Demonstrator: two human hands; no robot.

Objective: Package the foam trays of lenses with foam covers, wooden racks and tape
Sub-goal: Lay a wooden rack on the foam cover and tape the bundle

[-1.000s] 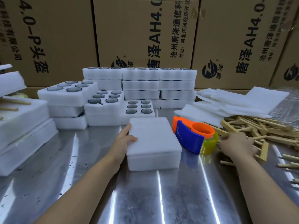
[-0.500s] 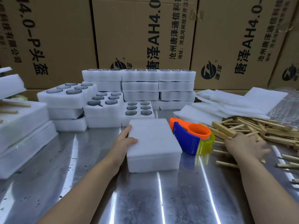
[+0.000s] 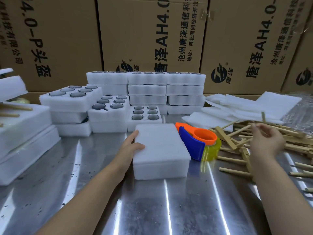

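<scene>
While I monitor the head view, four cardboard cartons (image 3: 67, 39) form the rear wall; two read "唐泽AH4.0", the left one "4.0-P头盔". On the steel table (image 3: 152, 209), one covered foam tray (image 3: 160, 150) lies at centre. Behind it, one open foam tray (image 3: 130, 122) shows six lenses. Loose foam covers (image 3: 237, 107) and wooden racks (image 3: 227, 139) are heaped at right. One orange-and-blue tape dispenser (image 3: 191, 143) sits just beside the covered tray. My left hand (image 3: 130, 146) rests on that tray's left edge, thumb flat on top. My right hand (image 3: 269, 141) hovers over the racks, fingers loosely curled and blurred; I cannot tell whether it pinches anything.
</scene>
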